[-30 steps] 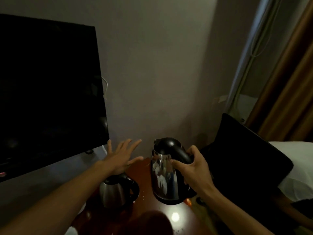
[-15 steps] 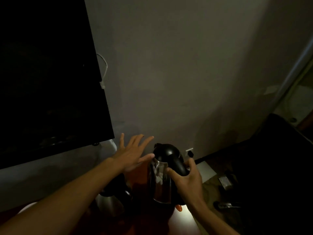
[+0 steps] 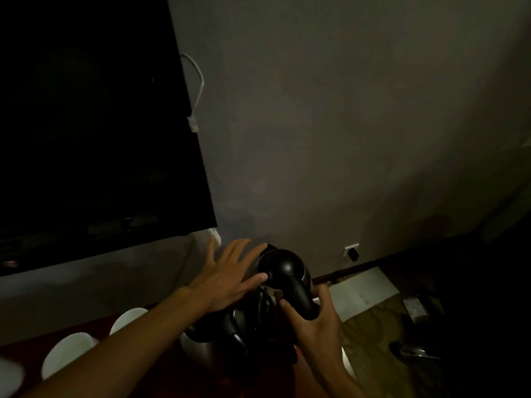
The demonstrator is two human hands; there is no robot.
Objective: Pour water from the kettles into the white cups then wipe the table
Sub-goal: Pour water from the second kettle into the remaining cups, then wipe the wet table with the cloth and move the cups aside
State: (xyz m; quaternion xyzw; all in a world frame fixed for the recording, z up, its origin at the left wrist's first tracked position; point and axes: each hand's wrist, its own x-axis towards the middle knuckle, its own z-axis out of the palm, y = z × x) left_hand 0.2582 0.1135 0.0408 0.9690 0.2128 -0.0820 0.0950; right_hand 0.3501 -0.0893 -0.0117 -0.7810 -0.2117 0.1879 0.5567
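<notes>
The right hand's (image 3: 319, 323) fingers (image 3: 324, 297) and thumb curl round the black handle of a steel kettle (image 3: 283, 268), gripping it low on the handle; the kettle's base is hidden behind that hand, so whether it stands on the table (image 3: 34, 349) or is lifted cannot be told. The left hand (image 3: 227, 280) is spread flat with straight fingers (image 3: 244, 251), holding nothing, its thumb tip touching the left side of that kettle's black lid. There are two kettles: the second kettle (image 3: 212, 337), steel with a dark top, stands on the table just below the left hand and just left of the first, near the table's right end. Two white cups (image 3: 129, 320) (image 3: 67, 351) stand along the table's far edge to the left, partly covered by the left forearm; a pale blur at the frame's left edge may be a third, too unclear to say. Behind, a large black screen (image 3: 94, 124) fills the upper left, with a white cable (image 3: 198, 90) hanging at its right side on the grey wall (image 3: 344, 124). A wall socket (image 3: 352, 251) sits low to the right, above a white sheet (image 3: 365, 291) on the floor.
</notes>
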